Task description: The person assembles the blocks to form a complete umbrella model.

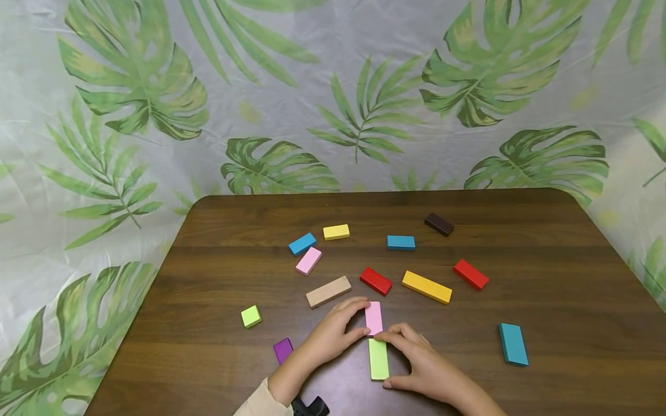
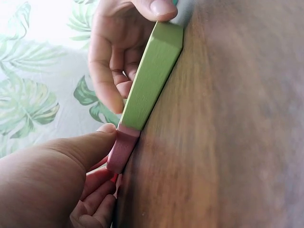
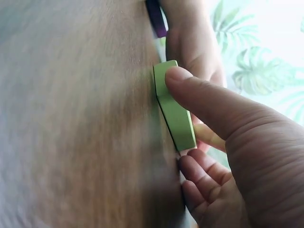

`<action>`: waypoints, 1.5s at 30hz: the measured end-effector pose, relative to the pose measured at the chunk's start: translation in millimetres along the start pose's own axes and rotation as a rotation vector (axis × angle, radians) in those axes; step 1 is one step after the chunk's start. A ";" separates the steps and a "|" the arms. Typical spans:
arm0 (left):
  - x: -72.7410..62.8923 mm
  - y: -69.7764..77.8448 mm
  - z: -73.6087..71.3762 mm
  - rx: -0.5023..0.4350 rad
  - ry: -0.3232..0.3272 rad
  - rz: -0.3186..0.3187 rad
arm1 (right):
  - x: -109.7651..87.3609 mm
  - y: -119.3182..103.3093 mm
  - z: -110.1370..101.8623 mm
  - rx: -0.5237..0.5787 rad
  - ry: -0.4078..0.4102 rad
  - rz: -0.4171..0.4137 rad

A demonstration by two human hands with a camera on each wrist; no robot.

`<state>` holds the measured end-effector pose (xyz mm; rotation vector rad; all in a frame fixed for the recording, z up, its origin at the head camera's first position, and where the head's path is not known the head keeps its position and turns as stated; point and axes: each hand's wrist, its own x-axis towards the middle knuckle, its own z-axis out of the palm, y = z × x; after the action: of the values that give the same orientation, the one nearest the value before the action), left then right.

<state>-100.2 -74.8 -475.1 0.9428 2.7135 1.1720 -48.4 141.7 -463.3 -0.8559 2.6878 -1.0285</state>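
Head view shows your left hand [image 1: 335,330] pinching the pink block [image 1: 374,317], in lengthwise line just beyond the lime-green block [image 1: 378,360] that your right hand [image 1: 420,365] grips.

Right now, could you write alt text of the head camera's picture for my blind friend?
A person's left hand grips a pink block while the right hand holds a lime green block, the two set end to end on a brown table. More colourful blocks lie scattered around, and a leaf-patterned cloth hangs behind.
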 end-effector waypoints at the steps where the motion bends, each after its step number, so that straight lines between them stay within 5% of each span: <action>1: -0.2 -0.2 0.2 0.001 0.000 -0.001 | 0.2 0.0 0.6 -0.003 0.007 -0.002; 45: -2.5 -0.6 -0.4 0.013 -0.069 -0.008 | 7.2 5.2 7.0 0.083 0.118 -0.045</action>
<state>-98.5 -76.7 -475.8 0.9541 2.6714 1.1002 -54.5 136.9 -471.4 -0.8709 2.7102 -1.2278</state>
